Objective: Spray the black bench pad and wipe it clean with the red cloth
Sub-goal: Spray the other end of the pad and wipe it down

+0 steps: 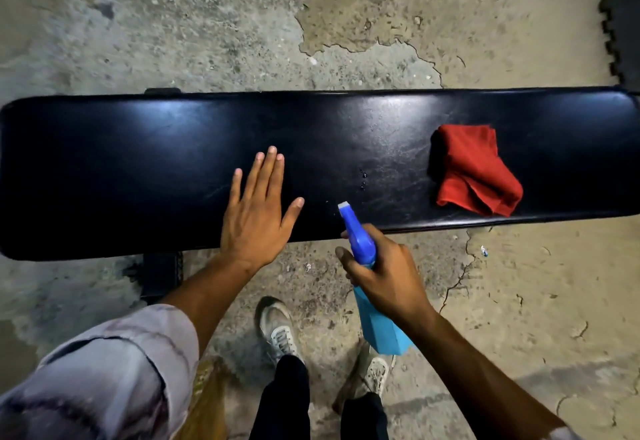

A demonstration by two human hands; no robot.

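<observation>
The long black bench pad (138, 162) runs across the view from left to right. My left hand (258, 211) lies flat on its near middle, fingers straight. My right hand (384, 273) grips a blue spray bottle (360, 235) at the neck, just off the pad's near edge, its white-tipped nozzle pointing over the pad. A few small droplets (363, 180) sit on the pad beyond the nozzle. The crumpled red cloth (474, 169) lies on the pad's right part, apart from both hands.
The bench stands on a cracked, patchy concrete floor (381, 24). Its black base foot (161, 277) sticks out toward me at the left. My two shoes (277, 328) are below the bench edge. A dark rubber mat edge (616, 17) shows at the top right.
</observation>
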